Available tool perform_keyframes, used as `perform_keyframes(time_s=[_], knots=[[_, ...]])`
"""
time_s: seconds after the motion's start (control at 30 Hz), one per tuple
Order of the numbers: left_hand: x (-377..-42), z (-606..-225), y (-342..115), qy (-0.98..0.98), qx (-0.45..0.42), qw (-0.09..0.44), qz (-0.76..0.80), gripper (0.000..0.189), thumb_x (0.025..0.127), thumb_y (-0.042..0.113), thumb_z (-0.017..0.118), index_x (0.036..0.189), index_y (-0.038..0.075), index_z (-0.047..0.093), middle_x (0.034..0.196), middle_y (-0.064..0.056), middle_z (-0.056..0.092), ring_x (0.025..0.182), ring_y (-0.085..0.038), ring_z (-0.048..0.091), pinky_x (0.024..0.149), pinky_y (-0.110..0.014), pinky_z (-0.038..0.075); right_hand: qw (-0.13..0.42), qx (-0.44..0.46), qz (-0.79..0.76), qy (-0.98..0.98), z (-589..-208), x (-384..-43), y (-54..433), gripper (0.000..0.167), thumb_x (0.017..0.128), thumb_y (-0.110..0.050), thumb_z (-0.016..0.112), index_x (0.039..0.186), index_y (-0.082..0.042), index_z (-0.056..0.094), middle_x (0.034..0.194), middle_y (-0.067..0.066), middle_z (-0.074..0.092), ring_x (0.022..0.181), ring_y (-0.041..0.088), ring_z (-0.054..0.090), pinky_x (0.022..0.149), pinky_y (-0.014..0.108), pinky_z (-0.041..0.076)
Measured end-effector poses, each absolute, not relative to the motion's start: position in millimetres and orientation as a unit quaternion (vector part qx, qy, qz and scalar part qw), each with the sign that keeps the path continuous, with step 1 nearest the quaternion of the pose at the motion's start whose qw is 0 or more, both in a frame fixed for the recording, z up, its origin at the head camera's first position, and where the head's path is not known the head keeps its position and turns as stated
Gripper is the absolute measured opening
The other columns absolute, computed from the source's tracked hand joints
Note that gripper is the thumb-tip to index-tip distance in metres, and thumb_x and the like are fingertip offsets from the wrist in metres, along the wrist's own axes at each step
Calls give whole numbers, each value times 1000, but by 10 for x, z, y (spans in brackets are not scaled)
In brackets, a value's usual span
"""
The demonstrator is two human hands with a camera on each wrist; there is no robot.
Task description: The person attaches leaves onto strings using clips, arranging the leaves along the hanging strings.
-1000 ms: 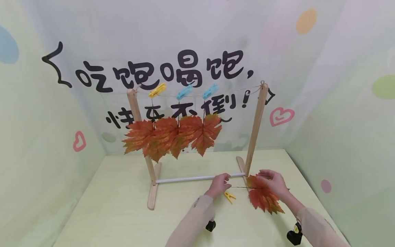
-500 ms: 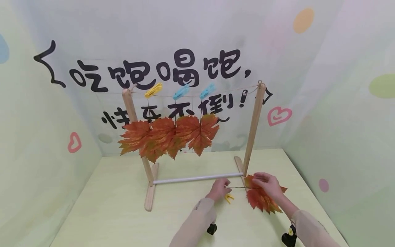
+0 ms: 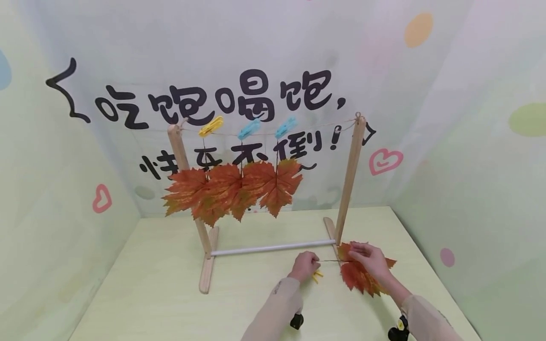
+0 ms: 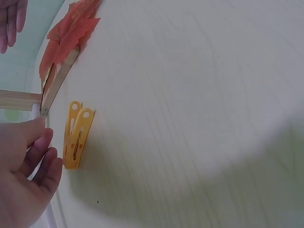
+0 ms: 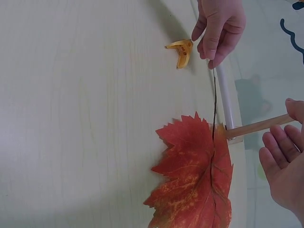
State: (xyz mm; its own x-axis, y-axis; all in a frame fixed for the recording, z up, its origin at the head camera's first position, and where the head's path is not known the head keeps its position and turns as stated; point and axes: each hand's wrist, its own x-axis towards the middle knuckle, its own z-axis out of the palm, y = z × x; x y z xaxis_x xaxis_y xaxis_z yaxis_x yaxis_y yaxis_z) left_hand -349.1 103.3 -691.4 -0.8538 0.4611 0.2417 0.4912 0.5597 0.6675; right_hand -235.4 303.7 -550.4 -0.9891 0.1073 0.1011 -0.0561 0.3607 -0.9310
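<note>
In the head view my left hand (image 3: pixel 304 266) pinches the thin dark stem of a red-orange artificial maple leaf (image 3: pixel 357 277) between thumb and forefinger. The stem runs straight from my fingertips to the leaf blade, as the right wrist view shows. My right hand (image 3: pixel 370 260) hovers beside the blade, its fingers loosely bent and apart from the leaf. A yellow clothespin (image 4: pixel 77 135) lies on the table just by my left fingers; in the head view that hand partly hides it.
A wooden frame (image 3: pixel 350 180) with a white crossbar (image 3: pixel 273 247) stands ahead. From its string, one yellow clothespin (image 3: pixel 211 126) and two blue clothespins (image 3: pixel 249 128) hang maple leaves (image 3: pixel 277 184) by their stems. Printed walls enclose the table (image 3: pixel 170 303).
The head view has shifted slightly. My left fingers have drawn together on the leaf's stem, and the hand covers more of the clothespin. My right hand stays near the leaf.
</note>
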Motion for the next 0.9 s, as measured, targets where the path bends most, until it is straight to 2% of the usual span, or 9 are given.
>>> perform_keyframes(time_s=[0.13,0.23,0.47,0.67,0.8,0.9], knots=[[-2970,-5985,895,-890,-230,-6,-393,2,76,4,68,75,5,67,66,0,62,59,-8,54,57,-19,46,60,-53,554,-829,-5258,-2247,2917,43,84,-21,65,118,5,56,105,18,63,95,25,60,82,34,51],[-2768,-5682,859,-896,-219,10,-387,6,74,0,66,70,4,65,64,-2,61,56,-9,52,56,-18,43,42,-72,550,-831,-5180,-2215,2894,41,86,-17,62,119,6,54,108,19,61,98,27,60,85,38,49],[-2685,-5582,854,-894,-197,-1,-403,8,79,-1,60,71,2,61,65,-1,59,58,-10,52,58,-19,44,44,-71,556,-827,-5154,-2198,2933,39,87,-15,62,119,6,55,109,20,62,98,26,60,84,36,49],[-2736,-5589,819,-858,-181,11,-480,10,85,1,55,75,2,59,67,-1,58,60,-7,50,57,-18,44,59,-57,549,-832,-5101,-2215,2960,40,86,-17,63,117,6,55,105,19,63,94,24,61,79,25,51],[-2757,-5550,804,-830,-181,40,-526,9,87,1,54,79,0,58,71,-7,63,64,-13,57,59,-19,46,67,-44,539,-839,-5036,-2231,2975,39,87,-17,61,117,7,54,106,21,62,94,22,61,78,23,51],[-2769,-5501,808,-801,-164,38,-574,9,88,0,53,80,-2,56,75,-11,64,68,-18,61,59,-19,48,74,-36,534,-841,-4986,-2238,2978,39,87,-16,61,117,8,55,106,22,62,91,16,61,76,19,50]])
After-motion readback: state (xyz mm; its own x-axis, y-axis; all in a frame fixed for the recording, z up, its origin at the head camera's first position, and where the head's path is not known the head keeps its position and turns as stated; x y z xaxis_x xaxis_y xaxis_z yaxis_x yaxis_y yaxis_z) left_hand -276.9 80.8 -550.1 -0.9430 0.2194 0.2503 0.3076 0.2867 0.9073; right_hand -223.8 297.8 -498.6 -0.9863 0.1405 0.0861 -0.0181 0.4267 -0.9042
